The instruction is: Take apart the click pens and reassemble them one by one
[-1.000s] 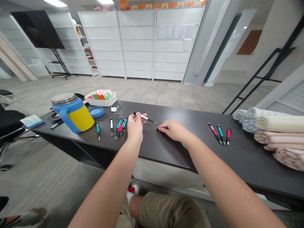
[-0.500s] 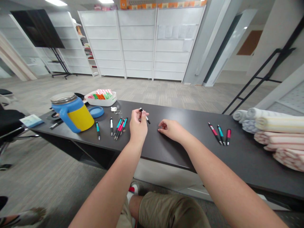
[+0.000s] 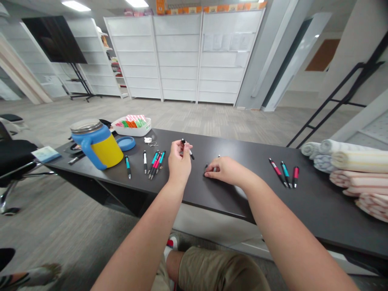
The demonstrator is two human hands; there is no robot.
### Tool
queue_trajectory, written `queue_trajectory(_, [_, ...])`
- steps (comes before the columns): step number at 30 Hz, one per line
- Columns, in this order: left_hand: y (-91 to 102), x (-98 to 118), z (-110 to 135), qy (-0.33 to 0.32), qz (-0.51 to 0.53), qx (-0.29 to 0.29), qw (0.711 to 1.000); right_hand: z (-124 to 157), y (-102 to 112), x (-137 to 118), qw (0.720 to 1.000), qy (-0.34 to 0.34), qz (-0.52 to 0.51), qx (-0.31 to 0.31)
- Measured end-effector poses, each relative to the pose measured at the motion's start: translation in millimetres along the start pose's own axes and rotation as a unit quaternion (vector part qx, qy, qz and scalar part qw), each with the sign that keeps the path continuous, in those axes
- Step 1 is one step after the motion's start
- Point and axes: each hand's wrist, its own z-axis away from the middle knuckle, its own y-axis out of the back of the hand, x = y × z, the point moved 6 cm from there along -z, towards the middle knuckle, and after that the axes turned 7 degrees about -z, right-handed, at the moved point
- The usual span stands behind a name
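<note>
My left hand is raised just above the dark table, its fingers closed on a white and black pen that points away and down to the right. My right hand rests on the table a little to the right, fingertips pinched on a small dark pen part; another small piece lies just beyond it. Left of my left hand lies a bunch of teal and pink pens, a white pen and a single teal pen.
A yellow and blue jug with its blue lid stands at the table's left, a white tray behind it. Three pens lie to the right, before rolled towels. An office chair stands at far left.
My left hand has turned the pen from lying sideways to pointing away from me. My right hand has shifted slightly and now pinches a small part on the table.
</note>
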Motion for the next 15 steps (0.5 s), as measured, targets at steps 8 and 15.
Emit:
queue_trajectory(8, [-1.6, -1.0, -1.0, -0.016, -0.038, -0.006, 0.999, -6.8, -1.3, 5.6, 0.997, 0.002, 0.06, 0.044])
queue_trajectory(15, [-3.3, -17.9, -5.9, 0.018, 0.025, -0.006, 1.0, -8.3, 5.7, 7.7, 0.992, -0.023, 0.075, 0.102])
